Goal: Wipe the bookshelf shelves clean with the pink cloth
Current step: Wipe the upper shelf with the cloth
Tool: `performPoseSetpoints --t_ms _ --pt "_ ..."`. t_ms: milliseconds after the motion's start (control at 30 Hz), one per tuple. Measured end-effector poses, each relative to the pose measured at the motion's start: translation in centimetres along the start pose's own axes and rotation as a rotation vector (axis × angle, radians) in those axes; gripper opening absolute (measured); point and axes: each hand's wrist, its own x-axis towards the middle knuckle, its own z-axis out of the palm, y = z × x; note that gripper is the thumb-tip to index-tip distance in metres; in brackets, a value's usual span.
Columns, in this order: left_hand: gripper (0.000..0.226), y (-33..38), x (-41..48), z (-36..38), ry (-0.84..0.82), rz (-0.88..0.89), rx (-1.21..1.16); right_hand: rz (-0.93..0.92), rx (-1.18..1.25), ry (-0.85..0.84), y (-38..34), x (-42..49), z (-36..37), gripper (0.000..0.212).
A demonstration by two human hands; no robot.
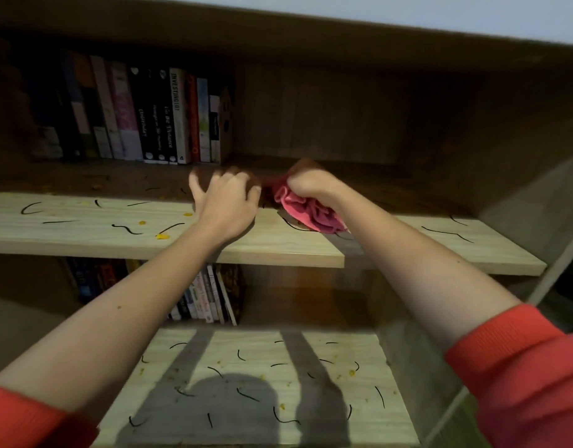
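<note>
- Right hand (306, 185) was clenched round a bunched pink cloth (311, 215), knuckles up, over the upper shelf right of its middle.
- Left hand (227, 202) was just beside it, fingers curled and blurred; could not tell whether it gripped a dim end of the cloth or nothing.
- Both forearms were bare, with red sleeves (521, 367) pushed up towards the elbows.
- Bookshelf (311, 33) was of light wood grain, its top panel and back in deep shadow.
- Upper shelf (84, 234) crossed the view; its front strip was lit and the rear dark.
- Lower shelf (278, 360) lay beneath, carrying the shadows of the two arms and a head.
- A row of upright books (149, 114) stood at the back left of the upper shelf, spines out.
- A smaller group of books (210, 295) leaned at the back of the lower shelf.
- The cloth hung from the right fist, and its lower folds touched the upper shelf near the front edge.
- Thin black strands (126, 228) were scattered over both shelves.
- Small yellow crumbs (162, 236) lay among the strands, more to the left on the upper shelf.
</note>
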Motion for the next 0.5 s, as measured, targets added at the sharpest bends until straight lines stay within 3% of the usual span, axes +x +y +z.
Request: performPoseSetpoints --t_ms 167,267,367,500 --pt "0.034 0.1 0.0 0.4 0.069 0.04 0.021 -0.009 0.197 0.136 1.1 -0.4 -2.8 0.036" --pt "0.034 0.1 0.1 0.7 0.078 0.07 0.035 0.081 0.036 0.208 3.0 -0.1 -3.2 0.025" --pt "0.035 0.1 0.1 0.6 0.036 0.049 0.03 0.164 -0.045 0.122 3.4 -0.4 -1.1 0.016" --pt "0.035 0.1 0.1 0.6 0.007 0.009 0.023 0.039 -0.092 0.144 0.5 -1.2 1.9 0.026"
